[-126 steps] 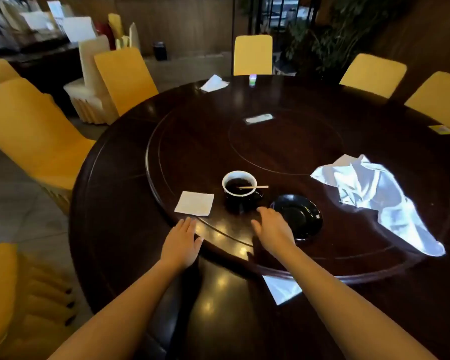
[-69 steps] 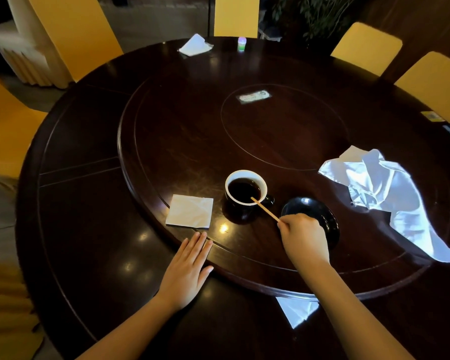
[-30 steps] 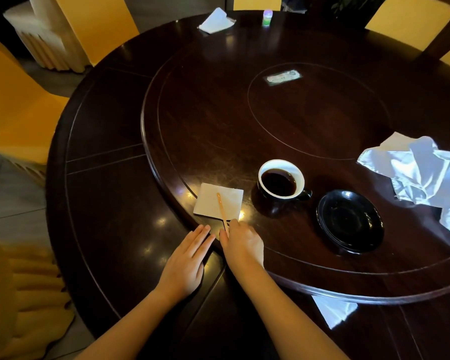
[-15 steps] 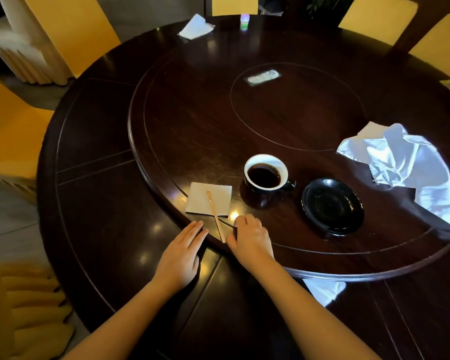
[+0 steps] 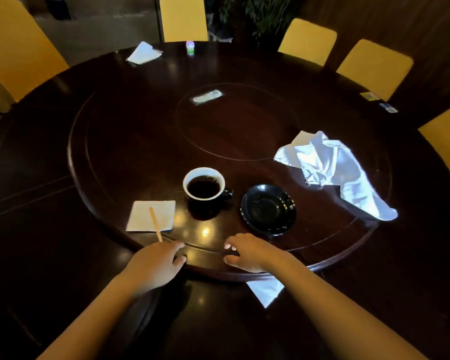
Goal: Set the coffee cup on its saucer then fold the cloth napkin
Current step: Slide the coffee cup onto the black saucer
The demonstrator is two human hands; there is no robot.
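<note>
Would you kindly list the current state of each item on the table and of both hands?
coffee cup: upright, full, on the turntable, not on its saucer
saucer: empty, right of the cup
cloth napkin: crumpled, unfolded
stir stick: lying across the paper napkin
left hand: empty, at the turntable edge
right hand: empty, resting on the turntable

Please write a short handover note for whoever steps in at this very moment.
Left hand and right hand: both empty, resting at the near edge of the turntable.
Coffee cup, full, stands on the turntable left of the empty saucer, apart from it.
Stir stick lies across the paper napkin.
Cloth napkin lies crumpled on the right.
Done: nothing yet. Left: cup onto saucer, then fold the cloth.
</note>
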